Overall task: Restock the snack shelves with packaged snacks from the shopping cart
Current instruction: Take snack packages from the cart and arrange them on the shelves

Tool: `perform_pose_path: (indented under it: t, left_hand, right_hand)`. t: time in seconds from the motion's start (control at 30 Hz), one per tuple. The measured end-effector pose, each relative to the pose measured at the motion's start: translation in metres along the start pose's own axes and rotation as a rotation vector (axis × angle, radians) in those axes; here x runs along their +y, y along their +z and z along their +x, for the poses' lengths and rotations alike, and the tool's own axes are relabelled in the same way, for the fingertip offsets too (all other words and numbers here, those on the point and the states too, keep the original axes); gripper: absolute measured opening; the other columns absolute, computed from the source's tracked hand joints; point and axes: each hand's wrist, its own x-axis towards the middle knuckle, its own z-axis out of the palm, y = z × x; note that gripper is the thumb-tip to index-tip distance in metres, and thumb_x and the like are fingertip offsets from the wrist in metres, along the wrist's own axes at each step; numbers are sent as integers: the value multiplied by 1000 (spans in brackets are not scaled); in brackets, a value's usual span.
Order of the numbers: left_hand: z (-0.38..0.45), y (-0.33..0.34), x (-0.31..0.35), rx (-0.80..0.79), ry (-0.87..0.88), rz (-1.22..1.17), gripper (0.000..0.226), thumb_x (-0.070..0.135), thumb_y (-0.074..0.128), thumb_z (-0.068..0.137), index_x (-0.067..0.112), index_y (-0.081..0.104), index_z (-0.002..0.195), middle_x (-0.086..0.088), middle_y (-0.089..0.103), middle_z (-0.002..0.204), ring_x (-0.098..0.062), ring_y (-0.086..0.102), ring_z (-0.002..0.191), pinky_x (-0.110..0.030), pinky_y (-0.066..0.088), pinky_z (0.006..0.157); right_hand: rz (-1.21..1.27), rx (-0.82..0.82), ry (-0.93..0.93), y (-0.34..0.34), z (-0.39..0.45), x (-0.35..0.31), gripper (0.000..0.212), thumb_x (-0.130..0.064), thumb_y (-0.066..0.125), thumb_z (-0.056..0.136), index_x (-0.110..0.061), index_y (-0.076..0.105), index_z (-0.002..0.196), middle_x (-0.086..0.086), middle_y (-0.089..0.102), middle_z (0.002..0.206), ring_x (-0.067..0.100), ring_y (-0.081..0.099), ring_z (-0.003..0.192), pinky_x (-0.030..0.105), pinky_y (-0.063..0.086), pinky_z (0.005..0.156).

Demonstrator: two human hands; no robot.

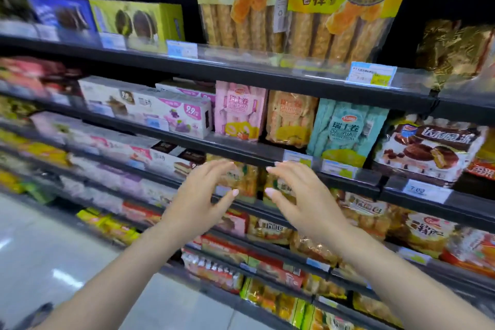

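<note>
Fingers (227,169) spread — both hands, empty

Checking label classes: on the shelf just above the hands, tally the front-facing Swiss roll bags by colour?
Pink Swiss roll bag: 1
Orange Swiss roll bag: 1
Light blue Swiss roll bag: 1
Total: 3
Any bags stacked behind them are hidden. Both hands, left hand and right hand, hold nothing.
</note>
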Motion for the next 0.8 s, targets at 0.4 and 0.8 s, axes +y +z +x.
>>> perform_pose_path:
  t: [0.4,0.8]
  left_hand:
    - [-227,-125,-84,117,-389,291,47,41,51,89,11,60,125,-8,62,123,-21,55,112,-29,39,96]
    - [-452,-226,-119,87,-826,481,57,51,42,89,12,61,126,-4,61,125,-23,57,115,-38,48,95]
  right_hand:
    - [222,-259,-517,127,33,-187,38,-37,53,92,-12,62,119,6,61,118,18,48,113,18,28,101]
    - [363,-490,-711,253,-11,-382,42,-43,45,93,-16,60,121,-2,60,118,17,53,112,28,40,98]
